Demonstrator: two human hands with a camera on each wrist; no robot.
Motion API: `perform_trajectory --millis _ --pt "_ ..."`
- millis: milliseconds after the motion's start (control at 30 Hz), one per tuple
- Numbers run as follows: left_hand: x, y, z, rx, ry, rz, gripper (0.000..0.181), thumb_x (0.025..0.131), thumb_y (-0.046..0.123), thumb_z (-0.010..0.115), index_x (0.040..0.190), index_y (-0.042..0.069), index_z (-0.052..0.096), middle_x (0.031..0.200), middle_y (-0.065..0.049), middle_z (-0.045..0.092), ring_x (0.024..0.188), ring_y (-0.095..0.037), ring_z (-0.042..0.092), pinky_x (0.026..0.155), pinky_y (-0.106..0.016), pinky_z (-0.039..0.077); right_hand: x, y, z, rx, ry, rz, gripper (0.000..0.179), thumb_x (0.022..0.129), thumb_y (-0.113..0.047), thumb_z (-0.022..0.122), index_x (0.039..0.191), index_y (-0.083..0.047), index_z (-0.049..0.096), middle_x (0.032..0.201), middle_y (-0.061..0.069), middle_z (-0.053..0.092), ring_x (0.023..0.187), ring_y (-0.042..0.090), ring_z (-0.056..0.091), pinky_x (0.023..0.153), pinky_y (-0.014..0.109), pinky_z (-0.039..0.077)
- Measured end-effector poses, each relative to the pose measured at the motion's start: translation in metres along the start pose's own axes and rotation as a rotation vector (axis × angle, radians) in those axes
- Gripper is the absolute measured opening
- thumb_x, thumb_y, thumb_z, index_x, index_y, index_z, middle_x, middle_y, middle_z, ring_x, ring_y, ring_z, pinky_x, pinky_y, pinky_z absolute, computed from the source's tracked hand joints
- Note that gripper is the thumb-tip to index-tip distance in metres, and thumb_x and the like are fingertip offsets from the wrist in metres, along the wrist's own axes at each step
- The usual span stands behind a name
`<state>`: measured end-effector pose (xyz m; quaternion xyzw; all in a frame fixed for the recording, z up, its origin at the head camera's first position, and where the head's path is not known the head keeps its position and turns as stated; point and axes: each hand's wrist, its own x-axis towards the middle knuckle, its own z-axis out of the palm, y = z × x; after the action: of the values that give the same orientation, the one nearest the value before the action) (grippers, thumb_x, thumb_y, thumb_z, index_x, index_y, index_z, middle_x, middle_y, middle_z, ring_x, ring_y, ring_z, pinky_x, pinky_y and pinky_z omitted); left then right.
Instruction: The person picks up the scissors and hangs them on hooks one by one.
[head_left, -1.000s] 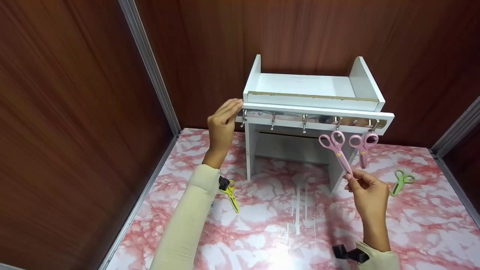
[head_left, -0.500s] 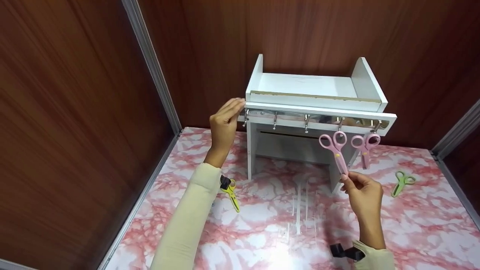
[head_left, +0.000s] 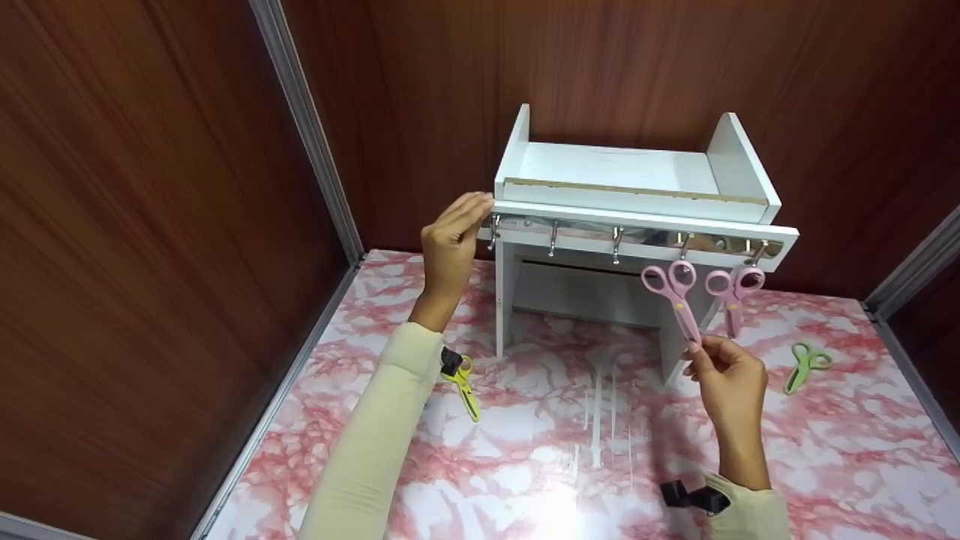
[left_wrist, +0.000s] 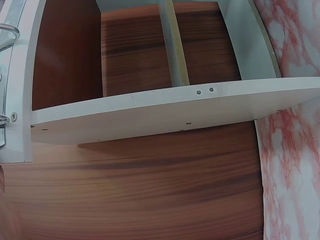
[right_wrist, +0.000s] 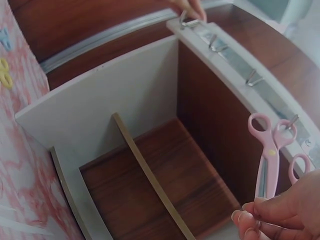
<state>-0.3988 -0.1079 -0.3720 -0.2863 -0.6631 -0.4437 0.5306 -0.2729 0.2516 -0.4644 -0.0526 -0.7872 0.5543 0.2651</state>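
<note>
In the head view my right hand (head_left: pixel 731 386) pinches the blade end of a pair of pink scissors (head_left: pixel 679 304) between thumb and fingers, handles up. One handle ring sits at the fourth hook of the hook rail (head_left: pixel 585 232); in the right wrist view that hook's tip shows through the ring (right_wrist: pixel 286 132). A second pair of pink scissors (head_left: pixel 733 296) hangs from the rightmost hook, beside the first. My left hand (head_left: pixel 450 240) has its fingers extended against the rail's left end. Only a blurred bit of it enters the left wrist view.
The rail fronts a white shelf unit (head_left: pixel 615 196) standing on the pink marbled table (head_left: pixel 540 465). Yellow scissors (head_left: pixel 465 390) lie left, partly behind my left wrist strap; green scissors (head_left: pixel 806 367) lie right. Brown wood panels (head_left: pixel 622 60) close off the back and sides.
My right hand has moved slightly left, its fingers still on the pink scissors, which hang a little more upright. My left hand keeps its place at the rail's end.
</note>
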Motion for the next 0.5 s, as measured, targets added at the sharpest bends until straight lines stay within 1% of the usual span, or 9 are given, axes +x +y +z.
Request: perform_trajectory --millis 67,133,267,333,500 --pt "0.0000 -0.0001 0.0005 0.001 -0.001 0.001 0.013 0.091 0.001 0.072 0.102 -0.001 0.080 0.108 -0.012 0.076 0.107 -0.025 0.071 0.097 -0.030 0.056 -0.0001 0.0002 0.0000 0.005 0.003 -0.008 0.010 0.095 -0.002 0.070 0.098 0.006 0.074 0.074 0.010 0.072 0.054 0.002 0.059 0.051 0.013 0.050" --pt "-0.0001 -0.0003 0.0008 0.002 -0.002 0.001 0.013 0.091 0.001 0.072 0.102 -0.001 0.080 0.108 -0.012 0.076 0.107 -0.025 0.071 0.098 -0.031 0.056 -0.0003 0.0005 -0.0002 0.001 0.003 -0.006 0.010 0.095 -0.002 0.070 0.099 0.006 0.074 0.074 0.010 0.072 0.054 0.002 0.059 0.050 0.013 0.050" --pt "-0.0003 -0.0003 0.0009 0.001 -0.001 0.000 0.013 0.091 0.000 0.073 0.102 -0.001 0.080 0.108 -0.012 0.076 0.107 -0.025 0.071 0.098 -0.031 0.056 -0.0004 0.0015 -0.0008 0.004 -0.003 0.017 0.012 0.096 -0.005 0.070 0.101 0.006 0.074 0.072 0.002 0.071 0.055 0.002 0.060 0.051 0.013 0.051" --pt "-0.0003 0.0001 0.0006 0.002 -0.001 -0.004 0.014 0.091 0.001 0.073 0.102 -0.001 0.080 0.108 -0.012 0.076 0.107 -0.025 0.071 0.098 -0.031 0.056 0.0001 0.0030 -0.0010 0.007 -0.003 0.026 0.013 0.096 -0.006 0.070 0.102 0.005 0.074 0.071 0.001 0.071 0.055 0.001 0.060 0.051 0.013 0.051" --pt "-0.0001 0.0020 -0.0005 0.009 0.002 -0.008 0.014 0.091 0.001 0.073 0.103 0.000 0.080 0.108 -0.013 0.076 0.107 -0.024 0.071 0.098 -0.030 0.056 0.0020 0.0085 -0.0020 -0.007 0.001 0.033 0.014 0.096 -0.007 0.070 0.104 0.005 0.074 0.074 0.007 0.072 0.054 0.002 0.060 0.050 0.014 0.051"
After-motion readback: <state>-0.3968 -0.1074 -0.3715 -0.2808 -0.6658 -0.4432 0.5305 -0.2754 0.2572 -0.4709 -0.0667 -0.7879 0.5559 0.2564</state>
